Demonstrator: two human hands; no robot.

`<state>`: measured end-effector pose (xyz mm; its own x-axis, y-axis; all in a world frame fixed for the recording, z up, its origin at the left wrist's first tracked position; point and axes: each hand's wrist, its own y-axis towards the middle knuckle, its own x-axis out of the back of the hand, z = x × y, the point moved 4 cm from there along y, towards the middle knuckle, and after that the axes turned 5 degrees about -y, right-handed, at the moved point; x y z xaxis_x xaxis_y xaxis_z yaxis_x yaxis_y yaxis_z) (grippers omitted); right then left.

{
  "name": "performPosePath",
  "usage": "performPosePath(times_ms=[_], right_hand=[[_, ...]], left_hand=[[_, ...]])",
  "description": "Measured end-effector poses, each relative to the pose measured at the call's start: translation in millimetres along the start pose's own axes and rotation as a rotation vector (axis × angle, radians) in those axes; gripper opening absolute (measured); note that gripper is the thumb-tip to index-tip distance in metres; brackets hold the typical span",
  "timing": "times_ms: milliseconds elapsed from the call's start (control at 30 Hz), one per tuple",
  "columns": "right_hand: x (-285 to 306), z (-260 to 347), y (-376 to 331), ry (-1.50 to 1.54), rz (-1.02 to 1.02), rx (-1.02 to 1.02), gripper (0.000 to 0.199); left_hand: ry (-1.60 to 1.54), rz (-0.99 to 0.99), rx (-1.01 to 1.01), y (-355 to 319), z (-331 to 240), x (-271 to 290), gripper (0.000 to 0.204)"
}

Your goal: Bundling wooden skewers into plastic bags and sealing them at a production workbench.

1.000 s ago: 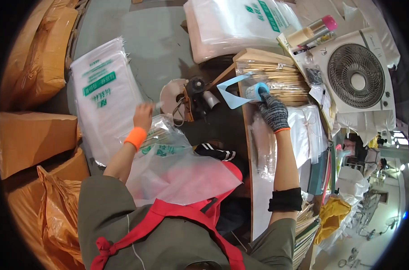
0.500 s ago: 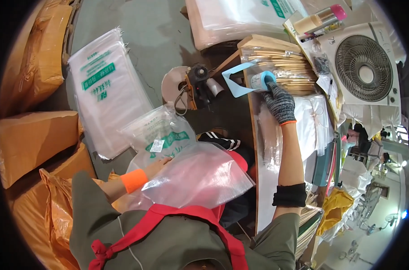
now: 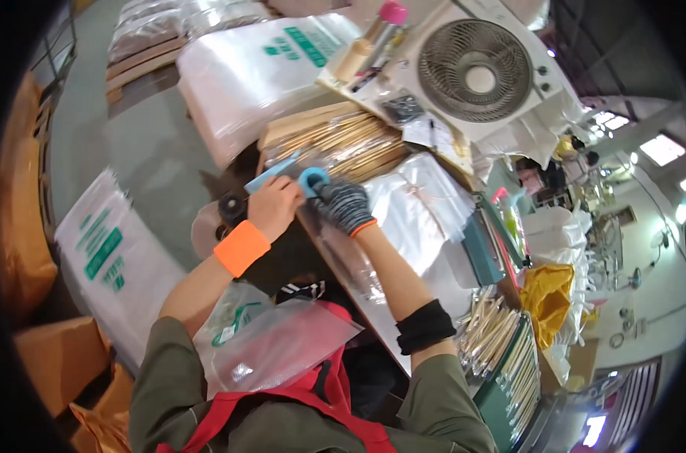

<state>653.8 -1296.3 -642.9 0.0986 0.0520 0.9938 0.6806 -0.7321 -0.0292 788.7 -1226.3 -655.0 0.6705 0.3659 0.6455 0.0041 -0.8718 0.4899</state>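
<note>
Tabletop [image 3: 403,257] — blue dispenser [image 3: 310,180] pinched between both hands' fingers [image 3: 324,198].

The fan [image 3: 475,72] stands at upper right; the bundle of sticks [image 3: 339,147] lies lower left of it, on the table [image 3: 373,302].

Small blue tape dispenser [image 3: 307,181], round-bodied with a dark centre hole and a flat light-blue tab slanting off to the upper left. Pinched between both hands at the near corner of the worktable, just in front of a bagged bundle of pale wooden sticks [image 3: 343,147]. Partly covered by fingers (lower half hidden). Bundle lying flat, sticks running lengthwise, wrapped in clear plastic, brown card beneath.
</note>
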Motion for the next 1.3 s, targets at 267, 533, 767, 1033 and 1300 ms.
performPosePath(times_ms=[267,533,767,1033,1300], right_hand=[[-2.6,-39.0,-13.8,0.138,-0.032,-0.124,0.035],[98.8,8.4,-125.3,0.432,-0.681,-0.057,0.030],[-7.4,-14.4,-491.4,0.130,-0.914,-1.148,0.022],[-76.7,-11.8,-655.0,-0.121,-0.178,-1.769,0.031],[-76.6,-48.5,-658.9,-0.011,-0.472,-1.590,0.056]], left_hand=[[-0.124,-0.212,0.522,-10.9,99.2,-30.4,0.017],[-0.095,-0.556,0.577,-48.3,302.5,164.6,0.032],[-0.790,-0.515,0.059,174.6,-75.8,84.6,0.043],[-1.460,-0.116,-0.889,160.1,-672.3,-180.8,0.010],[-0.510,0.549,-0.880,69.5,-809.7,-495.0,0.016]])
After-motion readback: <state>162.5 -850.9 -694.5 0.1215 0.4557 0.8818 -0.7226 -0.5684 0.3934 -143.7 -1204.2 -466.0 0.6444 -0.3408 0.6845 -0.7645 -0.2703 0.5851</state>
